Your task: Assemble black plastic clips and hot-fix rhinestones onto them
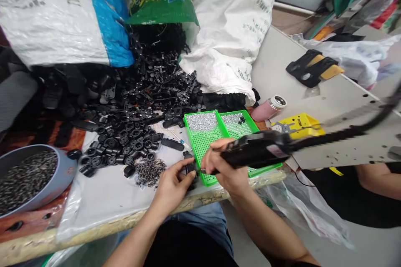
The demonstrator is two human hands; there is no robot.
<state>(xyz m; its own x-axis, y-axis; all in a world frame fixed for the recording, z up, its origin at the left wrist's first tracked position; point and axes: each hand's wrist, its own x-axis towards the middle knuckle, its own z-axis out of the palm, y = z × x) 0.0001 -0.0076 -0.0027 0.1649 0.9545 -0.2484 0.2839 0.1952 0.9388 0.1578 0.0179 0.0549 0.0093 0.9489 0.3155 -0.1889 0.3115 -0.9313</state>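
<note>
Our one left hand (pixel 173 181), our one right hand (pixel 230 173), one black power tool (pixel 253 150), two green tray sections (pixel 200 144), one pink flask (pixel 265 111), one bowl (pixel 66 177), one yellow box (pixel 302 121)

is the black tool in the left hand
No, the right hand grips the black tool, while the left hand holds a small black part.

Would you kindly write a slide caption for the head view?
Left hand holding a small black part, right hand gripping a black corded tool, at a divided green tray.
</note>
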